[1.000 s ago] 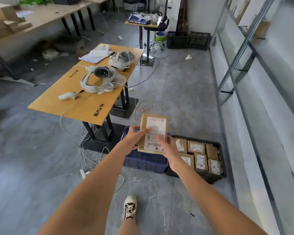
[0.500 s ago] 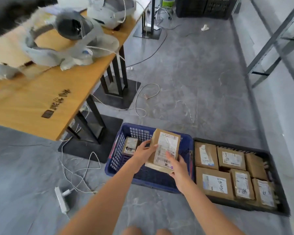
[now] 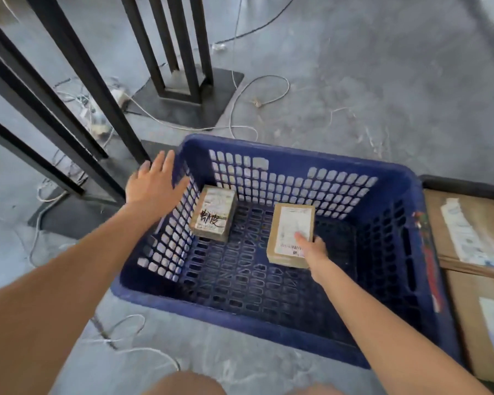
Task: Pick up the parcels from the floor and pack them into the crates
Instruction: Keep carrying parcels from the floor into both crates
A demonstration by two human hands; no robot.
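Observation:
A blue perforated crate [image 3: 305,163] stands on the grey floor in front of me. Inside it, a small brown parcel [image 3: 214,212] with black handwriting lies near the left wall. A second brown parcel [image 3: 290,229] with a white label sits on the crate's bottom toward the middle. My right hand [image 3: 311,249] grips this parcel at its near right corner, thumb on the label. My left hand [image 3: 154,183] hovers with fingers spread over the crate's left rim, holding nothing.
A black crate [image 3: 465,185] packed with brown parcels [image 3: 474,232] adjoins the blue one on the right. Black table legs [image 3: 77,81] and a base plate [image 3: 194,98] stand behind and to the left. White cables [image 3: 240,109] trail over the floor.
I have leaned down close to the blue crate. The labelled parcel went from both hands above the crate down onto its bottom; my left hand let go and moved left to the rim.

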